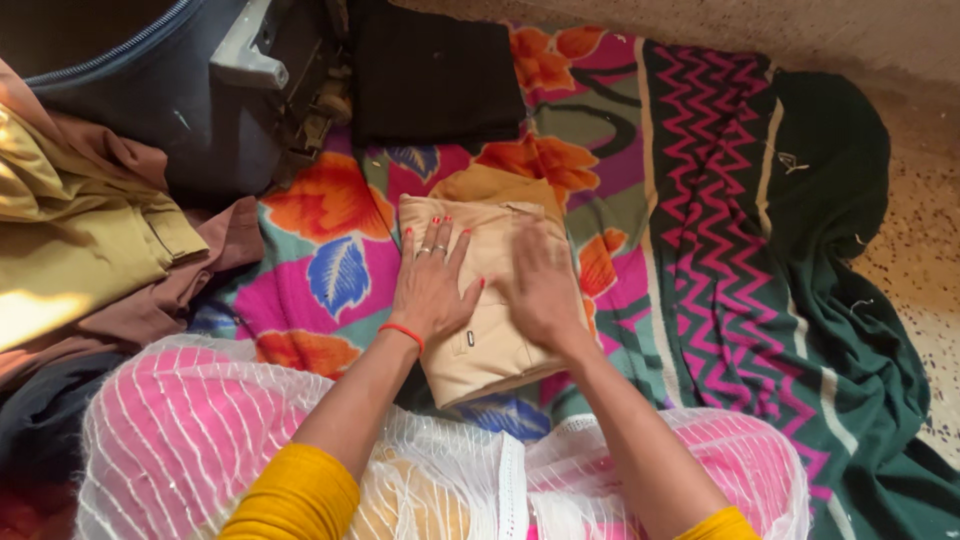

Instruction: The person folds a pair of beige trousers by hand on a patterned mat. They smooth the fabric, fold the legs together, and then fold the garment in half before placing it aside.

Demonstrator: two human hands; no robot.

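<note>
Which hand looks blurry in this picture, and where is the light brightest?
In the head view, the right hand is smeared by motion blur on the folded beige garment, while the left hand is sharp; sunlight glares on the yellow cloth at the left edge and the floor at right.

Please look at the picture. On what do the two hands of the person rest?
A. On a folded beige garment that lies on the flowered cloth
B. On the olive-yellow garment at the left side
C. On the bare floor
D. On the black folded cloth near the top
A: the left hand and the right hand both lie flat, palms down, on the folded beige garment, which lies on the flowered cloth.
</note>
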